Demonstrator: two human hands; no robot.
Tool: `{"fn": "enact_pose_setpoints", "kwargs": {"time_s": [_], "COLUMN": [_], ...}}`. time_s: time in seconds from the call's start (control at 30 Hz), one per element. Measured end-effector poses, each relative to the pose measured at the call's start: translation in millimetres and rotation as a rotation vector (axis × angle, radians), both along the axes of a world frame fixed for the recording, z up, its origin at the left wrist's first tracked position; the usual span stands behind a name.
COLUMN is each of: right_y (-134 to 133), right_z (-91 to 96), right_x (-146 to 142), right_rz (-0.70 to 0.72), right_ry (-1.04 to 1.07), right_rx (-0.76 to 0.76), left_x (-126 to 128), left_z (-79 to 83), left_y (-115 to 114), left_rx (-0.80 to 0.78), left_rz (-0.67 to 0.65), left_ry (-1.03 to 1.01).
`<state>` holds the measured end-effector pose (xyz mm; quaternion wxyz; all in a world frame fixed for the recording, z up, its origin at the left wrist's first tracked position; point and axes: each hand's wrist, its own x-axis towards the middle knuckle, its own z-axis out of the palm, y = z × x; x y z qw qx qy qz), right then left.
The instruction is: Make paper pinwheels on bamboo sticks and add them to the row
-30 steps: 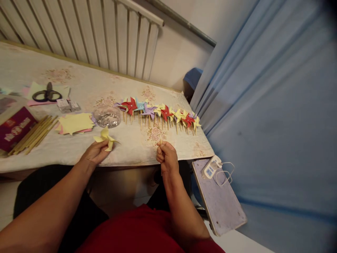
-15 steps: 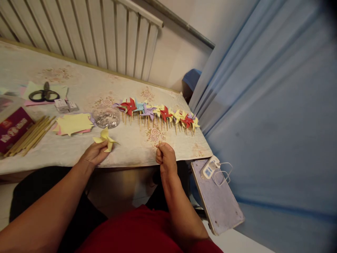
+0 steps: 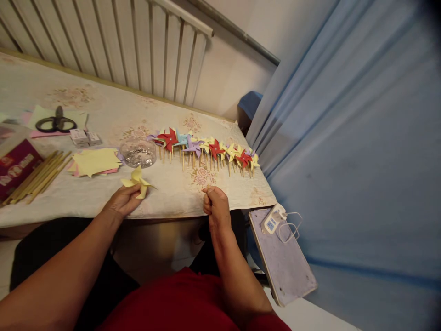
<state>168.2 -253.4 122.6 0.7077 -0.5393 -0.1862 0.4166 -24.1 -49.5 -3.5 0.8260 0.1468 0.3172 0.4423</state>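
Observation:
Pinched in my left hand (image 3: 129, 198) is a yellow paper pinwheel head (image 3: 139, 180) with folded blades, just above the front of the table. My right hand (image 3: 217, 202) is closed at the table's front edge, its thumb over the curled fingers. A small tan tip, like the end of a wooden stick (image 3: 208, 186), pokes out above the fist; the rest of it is hidden. Behind the left hand are a clear round dish (image 3: 138, 154) of small shiny pieces and a stack of cut yellow and pink paper (image 3: 96, 162).
Finished pinwheels (image 3: 195, 146) on sticks line the back right of the table (image 3: 165, 193). On the left lie black scissors (image 3: 57, 123), small boxes (image 3: 79, 137), bundled wooden sticks (image 3: 43, 177) and a purple box (image 3: 19, 168). A power strip (image 3: 274, 219) rests on a stool (image 3: 285, 262) beside a blue curtain (image 3: 344, 138).
Both hands keep their hold and nearly the same place. The whole view has shifted very slightly.

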Motion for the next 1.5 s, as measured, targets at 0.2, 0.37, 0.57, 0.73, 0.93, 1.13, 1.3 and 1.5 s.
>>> {"fn": "enact_pose_setpoints", "kwargs": {"time_s": [0.2, 0.37, 0.57, 0.73, 0.93, 1.13, 1.3, 1.5], "right_y": [0, -1, 0, 0, 1, 2, 3, 3], "right_z": [-1.7, -2.0, -5.3, -7.3, -8.7, -11.6, -13.0, -14.3], "right_x": [-1, 0, 1, 0, -1, 0, -2, -1], "right_rz": [0.001, -0.014, -0.02, -0.03, -0.021, -0.025, -0.022, -0.051], "right_ry": [-0.015, -0.017, -0.007, -0.024, -0.03, -0.049, -0.052, -0.072], "right_rx": [-0.004, -0.007, -0.01, -0.025, -0.023, -0.029, -0.03, -0.072], "left_x": [0, 0, 0, 0, 0, -1, 1, 1], "left_z": [1.3, 0.4, 0.4, 1.0, 0.1, -4.0, 1.2, 6.4], "left_y": [-1, -1, 0, -1, 0, 2, 0, -4], "left_rx": [-0.004, 0.016, 0.005, 0.005, 0.018, 0.031, 0.029, 0.011], "left_rz": [0.01, -0.001, 0.0, -0.004, -0.003, -0.018, -0.009, 0.0], "left_ry": [-0.005, -0.007, -0.012, -0.013, -0.018, -0.02, -0.004, 0.005]}}
